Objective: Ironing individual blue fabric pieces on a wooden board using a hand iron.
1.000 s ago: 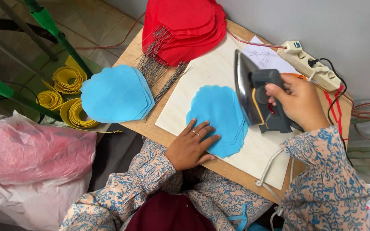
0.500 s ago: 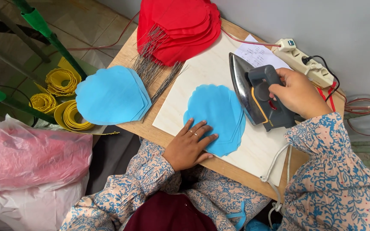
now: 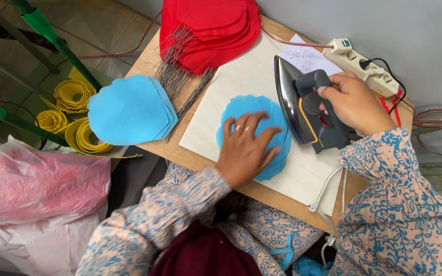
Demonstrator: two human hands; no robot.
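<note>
Left hand (image 3: 244, 148) flat, fingers spread, grasping nothing — pressing the blue scalloped fabric piece (image 3: 254, 135) onto the pale board (image 3: 231, 87); right hand (image 3: 356, 102) clenched on the iron (image 3: 303, 105) handle — iron tilted, just beside the fabric's right edge.

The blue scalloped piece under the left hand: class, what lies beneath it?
The blue scalloped piece lies on a pale board, itself on the wooden table. The left hand covers its middle, so further layers cannot be confirmed.

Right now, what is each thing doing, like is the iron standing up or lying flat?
Iron: tipped on its side, soleplate off the cloth, right hand gripping the handle.
Blue cloth piece: flat on the white board, left hand pressing it.
Blue stack: piled, untouched.
Red stack: piled.
Power strip: a black plug in it.
</note>
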